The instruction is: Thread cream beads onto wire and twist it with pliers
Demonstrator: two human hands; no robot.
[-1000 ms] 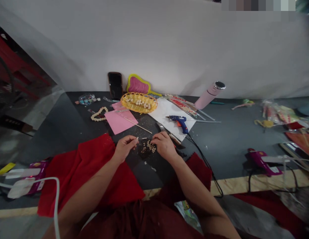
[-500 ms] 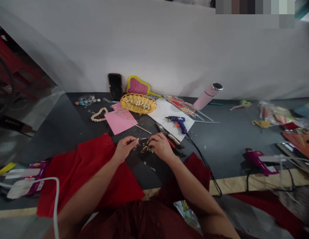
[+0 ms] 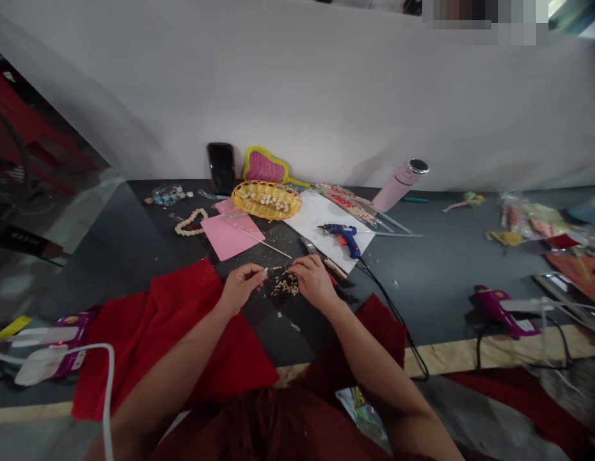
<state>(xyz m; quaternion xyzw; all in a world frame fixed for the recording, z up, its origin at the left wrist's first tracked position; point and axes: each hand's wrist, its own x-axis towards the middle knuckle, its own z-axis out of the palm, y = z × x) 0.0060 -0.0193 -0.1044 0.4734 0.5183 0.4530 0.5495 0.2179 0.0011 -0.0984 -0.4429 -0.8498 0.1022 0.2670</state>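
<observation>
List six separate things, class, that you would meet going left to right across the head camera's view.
Cream heart-shaped loop, bare left hand pinching a small white piece, loose heap of small tan pieces, blue plastic glue gun, pink cylindrical bottle, purple plastic box.

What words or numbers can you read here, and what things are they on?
None can be read for sure.
Pink thermos flask: faint marks near the top, too small to read.
Magenta power strip at the left: a small yellowish label, too blurred to read.
Black object at the far left: a row of pale marks, too blurred to read.
Colourful packet by the lap: bright printing, too blurred to read.
</observation>
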